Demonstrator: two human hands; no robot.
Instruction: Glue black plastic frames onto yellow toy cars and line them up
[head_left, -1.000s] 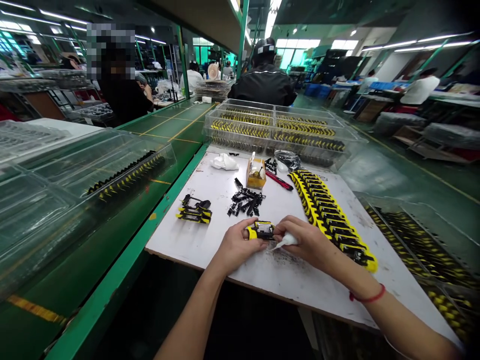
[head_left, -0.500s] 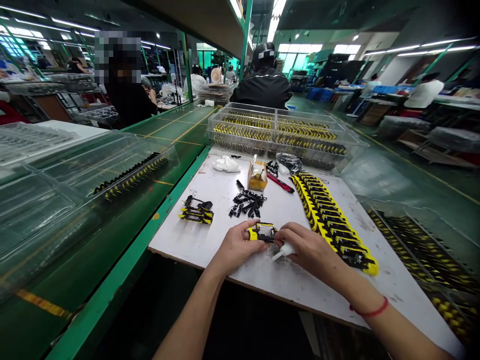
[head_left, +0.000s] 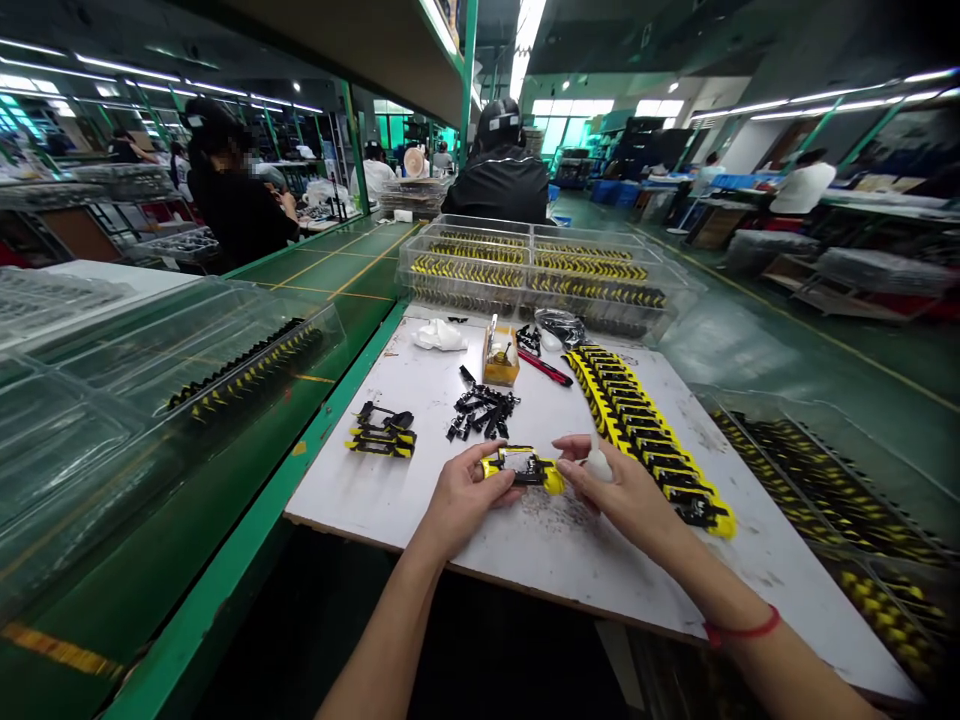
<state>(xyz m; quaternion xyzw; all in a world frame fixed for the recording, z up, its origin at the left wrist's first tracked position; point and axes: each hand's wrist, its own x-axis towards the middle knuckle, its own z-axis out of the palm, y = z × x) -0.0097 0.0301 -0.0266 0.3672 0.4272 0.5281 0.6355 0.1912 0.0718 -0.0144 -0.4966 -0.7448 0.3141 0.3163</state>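
A yellow and black part [head_left: 523,465] is gripped by my left hand [head_left: 465,497] above the near part of the white board [head_left: 450,545]. Close to the part's right end, my right hand [head_left: 626,495] is closed on a small white bottle [head_left: 598,464], whose thin nozzle points up. Small black pieces [head_left: 484,408] lie in a loose pile beyond the hands. On the right runs a long row of yellow and black parts [head_left: 649,435]. A few similar parts [head_left: 381,432] are stacked at the left.
Behind the pile stand an amber box [head_left: 501,368], a red knife [head_left: 545,368] and a crumpled white cloth [head_left: 439,336]. Clear trays of parts [head_left: 536,270] sit at the back, with another tray [head_left: 817,480] at right. A person in black [head_left: 499,185] sits ahead.
My right hand has drawn slightly away from the part, uncovering its yellow right end. The bottle's nozzle has swung from pointing down-left to pointing up. The view has shifted somewhat.
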